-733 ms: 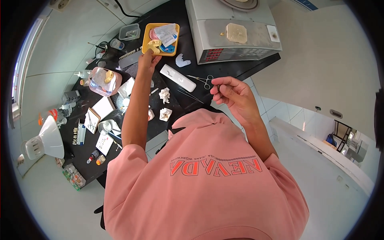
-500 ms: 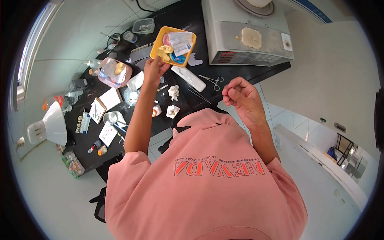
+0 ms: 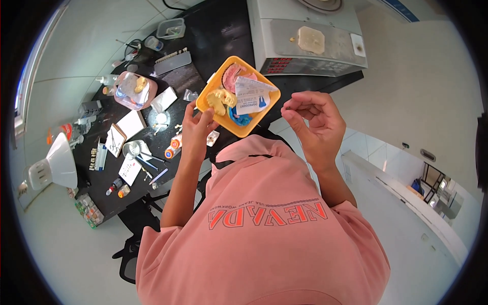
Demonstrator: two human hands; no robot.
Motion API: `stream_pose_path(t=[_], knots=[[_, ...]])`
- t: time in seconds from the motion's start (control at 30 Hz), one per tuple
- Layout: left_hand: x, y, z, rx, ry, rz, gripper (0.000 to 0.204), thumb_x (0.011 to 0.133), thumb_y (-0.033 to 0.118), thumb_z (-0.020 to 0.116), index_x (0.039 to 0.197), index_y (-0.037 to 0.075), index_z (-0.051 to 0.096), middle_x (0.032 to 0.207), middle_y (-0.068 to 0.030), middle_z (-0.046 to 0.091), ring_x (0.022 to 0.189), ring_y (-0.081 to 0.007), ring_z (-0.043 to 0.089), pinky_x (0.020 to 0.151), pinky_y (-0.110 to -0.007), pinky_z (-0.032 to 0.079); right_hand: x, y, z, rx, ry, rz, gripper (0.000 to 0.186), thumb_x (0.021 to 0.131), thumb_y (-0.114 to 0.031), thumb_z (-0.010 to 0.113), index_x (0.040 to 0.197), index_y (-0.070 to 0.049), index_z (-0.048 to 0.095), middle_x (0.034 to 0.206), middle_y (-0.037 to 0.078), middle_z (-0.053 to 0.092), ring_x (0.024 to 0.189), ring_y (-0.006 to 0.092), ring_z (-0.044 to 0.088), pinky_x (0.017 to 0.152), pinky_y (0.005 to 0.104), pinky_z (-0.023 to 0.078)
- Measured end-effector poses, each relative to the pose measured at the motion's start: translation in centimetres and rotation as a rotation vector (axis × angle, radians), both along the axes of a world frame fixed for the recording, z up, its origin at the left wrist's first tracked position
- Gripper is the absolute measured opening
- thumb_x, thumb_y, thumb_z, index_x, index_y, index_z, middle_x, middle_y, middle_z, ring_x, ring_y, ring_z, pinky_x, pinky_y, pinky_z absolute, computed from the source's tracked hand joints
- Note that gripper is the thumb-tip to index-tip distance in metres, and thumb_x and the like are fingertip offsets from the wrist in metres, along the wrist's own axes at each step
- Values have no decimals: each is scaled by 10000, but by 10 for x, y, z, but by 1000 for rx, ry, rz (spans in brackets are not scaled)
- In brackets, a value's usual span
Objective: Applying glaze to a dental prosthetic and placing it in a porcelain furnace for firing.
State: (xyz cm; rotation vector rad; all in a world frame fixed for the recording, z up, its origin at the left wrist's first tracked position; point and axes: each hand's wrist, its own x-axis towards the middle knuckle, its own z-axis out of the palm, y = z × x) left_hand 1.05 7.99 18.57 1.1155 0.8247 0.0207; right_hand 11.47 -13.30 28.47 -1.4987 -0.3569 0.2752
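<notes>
I hold square yellow plastic tray, left hand gripping its edge | right hand: grip can't tell | next probably needs level handling

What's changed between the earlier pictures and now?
The left hand has brought the yellow tray toward the person's body, turning it; the white case and scissors are now hidden from view. The right hand has loosened its pinch; whether something small remains at its fingertips is unclear. The left hand's hold on the tray, the lamp and the white appliance stayed as they were.
</notes>
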Motion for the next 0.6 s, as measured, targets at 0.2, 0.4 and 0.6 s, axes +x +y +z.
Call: stream_pose_path(t=[0.2,0.4,0.6], knots=[[-2,-29,34,17,38,-141,482,931,203,587,1342,46,390,1111,-120,646,1000,-161,648,865,-290,526,-6,-15,6,-42,-307,-118,273,792,92,729,1042,43,631,941,105,664,860,142,681,774,259,579],[0,-60,36,-33,-55,-301,515,929,162,595,1369,47,353,1203,-138,607,1097,-226,630,933,-368,528,-16,-47,7,-14,-326,-196,236,794,97,719,1012,47,645,934,108,665,840,148,683,745,254,577],[23,-123,48,-11,-83,-473,469,928,141,614,1322,47,378,1163,-122,619,1039,-164,627,850,-297,539,-32,-112,1,-78,-334,-329,183,817,97,682,988,37,655,935,100,657,851,151,667,738,255,568]])
